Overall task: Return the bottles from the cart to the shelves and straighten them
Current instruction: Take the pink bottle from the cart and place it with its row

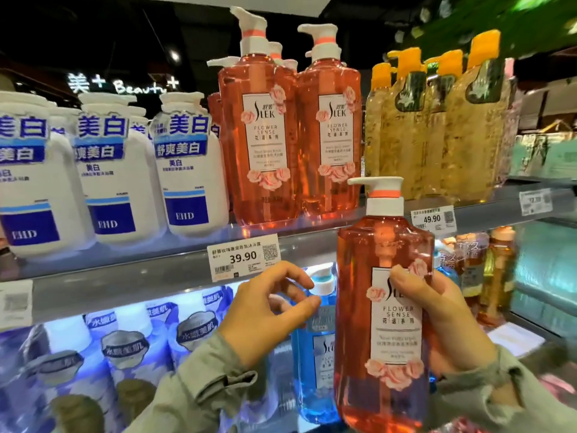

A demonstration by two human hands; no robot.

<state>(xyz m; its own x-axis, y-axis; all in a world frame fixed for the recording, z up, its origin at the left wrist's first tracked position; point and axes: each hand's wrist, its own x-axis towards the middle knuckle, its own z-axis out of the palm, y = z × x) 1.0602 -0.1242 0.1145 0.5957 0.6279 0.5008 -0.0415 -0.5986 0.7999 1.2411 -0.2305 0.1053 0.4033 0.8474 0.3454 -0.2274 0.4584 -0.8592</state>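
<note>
At lower right the right hand grips a pink pump bottle, not yet shelved beside its matching bottles at upper centre; the left hand hovers loosely curled and empty.

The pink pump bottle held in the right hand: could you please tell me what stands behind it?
A blue pump bottle shows at the left edge of the pink pump bottle, partly covered. Anything directly behind is hidden.

Left sleeve and right sleeve are grey-green; fabric soft, creased.
</note>
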